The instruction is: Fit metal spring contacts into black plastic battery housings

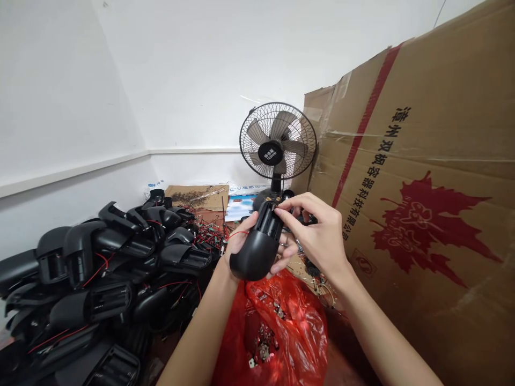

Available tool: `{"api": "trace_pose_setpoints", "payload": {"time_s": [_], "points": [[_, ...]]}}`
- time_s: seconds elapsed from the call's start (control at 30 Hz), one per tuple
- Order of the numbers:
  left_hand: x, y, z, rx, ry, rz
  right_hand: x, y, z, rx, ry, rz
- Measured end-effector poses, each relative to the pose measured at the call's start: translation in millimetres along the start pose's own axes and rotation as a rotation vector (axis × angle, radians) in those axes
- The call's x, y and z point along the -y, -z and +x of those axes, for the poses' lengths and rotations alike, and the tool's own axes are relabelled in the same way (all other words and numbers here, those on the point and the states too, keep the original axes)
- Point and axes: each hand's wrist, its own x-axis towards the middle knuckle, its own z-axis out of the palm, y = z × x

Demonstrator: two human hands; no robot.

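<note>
A black plastic housing [255, 254] with an open battery compartment is held up near the middle of the view, its rounded end toward me. My left hand [241, 241] wraps round it from below, fingertips showing on its right side. At the far end of the compartment, my right hand [317, 228] has thumb and index finger pinched together; any small part between them is too small to make out. A red wire runs by my left thumb. Below the hands lies a red plastic bag [298, 332] with small metal parts [263, 348] inside.
Many similar black housings [108, 300] with red wires are heaped at the left. Behind the hands stands a black fan [277, 142]. A large cardboard box [422, 161] fills the right side. Red wires [209, 233] and a flat cardboard piece [197, 197] lie toward the back wall.
</note>
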Motion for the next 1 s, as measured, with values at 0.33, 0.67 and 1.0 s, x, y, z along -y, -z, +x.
{"api": "trace_pose_setpoints", "payload": {"time_s": [0.33, 0.67, 1.0], "points": [[-5.3, -0.4, -0.4, -0.010, 0.028, 0.072, 1.8, 4.2, 2.0, 0.110, -0.047, -0.004], [-4.2, 7.2, -3.8, -0.027, 0.075, 0.076, 1.6, 2.5, 1.4, 0.060, 0.000, -0.002], [-1.9, 6.4, -2.0, -0.035, 0.071, 0.116, 3.7, 6.1, 0.3, 0.077, 0.079, -0.096]]}}
